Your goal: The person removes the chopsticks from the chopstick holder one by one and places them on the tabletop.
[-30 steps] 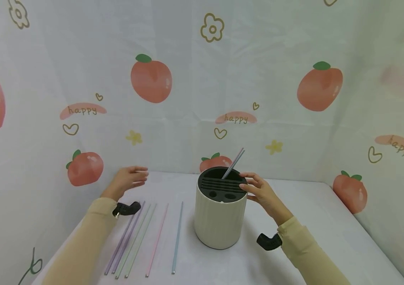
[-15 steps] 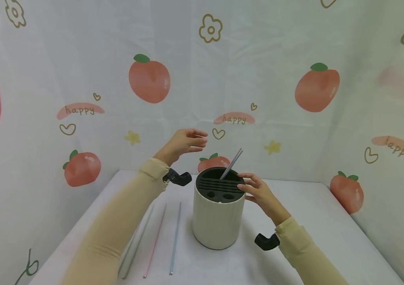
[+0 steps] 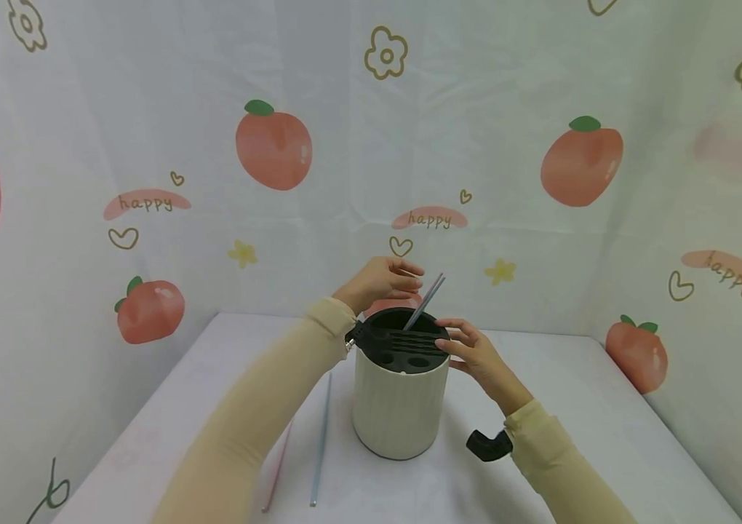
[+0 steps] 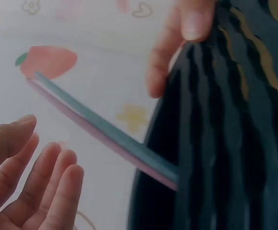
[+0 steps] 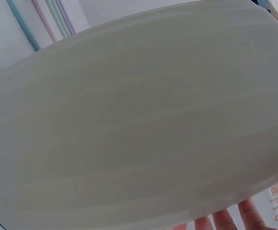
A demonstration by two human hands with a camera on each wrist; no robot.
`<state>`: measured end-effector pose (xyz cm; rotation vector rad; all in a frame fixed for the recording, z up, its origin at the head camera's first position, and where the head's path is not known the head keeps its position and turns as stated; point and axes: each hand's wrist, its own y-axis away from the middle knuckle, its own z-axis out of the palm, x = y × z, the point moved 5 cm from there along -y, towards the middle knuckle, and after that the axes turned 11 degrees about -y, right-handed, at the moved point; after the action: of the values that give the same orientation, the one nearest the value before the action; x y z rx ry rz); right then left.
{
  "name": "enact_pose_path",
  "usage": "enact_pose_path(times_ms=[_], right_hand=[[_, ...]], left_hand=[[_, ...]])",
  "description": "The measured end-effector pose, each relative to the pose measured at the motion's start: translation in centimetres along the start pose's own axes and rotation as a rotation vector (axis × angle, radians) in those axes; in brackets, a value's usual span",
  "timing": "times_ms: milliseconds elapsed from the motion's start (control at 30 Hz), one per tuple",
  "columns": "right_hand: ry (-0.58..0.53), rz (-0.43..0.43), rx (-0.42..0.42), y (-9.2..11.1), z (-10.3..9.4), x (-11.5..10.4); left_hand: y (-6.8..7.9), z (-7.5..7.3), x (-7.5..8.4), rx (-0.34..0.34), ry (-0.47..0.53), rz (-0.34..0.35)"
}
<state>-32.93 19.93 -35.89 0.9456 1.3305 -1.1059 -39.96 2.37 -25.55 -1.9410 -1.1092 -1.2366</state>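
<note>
The left hand point(image 3: 384, 280) is up in the air over the far left edge of the round pot. Its thumb is apart from its fingers, the fingers are a bit bent, and it holds nothing. Just to its right are a pink stick and a blue stick, the two standing sticks point(image 3: 425, 301). They stand close together in the big far hole of the black top point(image 3: 397, 360), and they lean to the right.

The right hand point(image 3: 479, 360) holds the right side of the round pot point(image 3: 400, 411). Its fingers bend round the rim, and one fingertip is on the black top. The pot is cream and stands upright on the white worktop point(image 3: 607, 422). Its black top has thin slots across the middle and two small round holes on the near side.

To the left of the pot, a blue stick point(image 3: 321, 444) lies flat. Left of that lies a pink stick point(image 3: 278, 466), partly under the left sleeve point(image 3: 240, 422) as the head camera sees it. The right wrist camera also shows green sticks point(image 5: 55, 18) and purple next to them.

Behind it all hangs a white cloth point(image 3: 476, 87) with peaches, flowers and hearts on it.
</note>
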Motion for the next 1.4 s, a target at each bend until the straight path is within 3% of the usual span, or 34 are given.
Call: enact_pose_path(times_ms=[400,633,900,1133,1400], right_hand=[[0.000,0.001,0.004,-0.1,0.0,0.1],[0.002,-0.006,-0.001,0.0,0.2,0.0],[0.006,-0.003,-0.005,0.0,0.3,-0.1],[0.016,-0.001,-0.006,0.0,0.3,-0.1],[0.013,-0.003,-0.002,0.1,0.0,0.0]], left_hand=[[-0.5,1.4,-1.3,-0.094,-0.014,-0.029],[-0.4,1.6,-1.5,-0.097,-0.070,-0.072],[-0.3,1.3,-1.5,-0.079,-0.059,-0.032],[0.3,-1.4,0.7,0.038,0.051,0.111],[2.6,-7.6,5.1,0.269,0.304,0.327]])
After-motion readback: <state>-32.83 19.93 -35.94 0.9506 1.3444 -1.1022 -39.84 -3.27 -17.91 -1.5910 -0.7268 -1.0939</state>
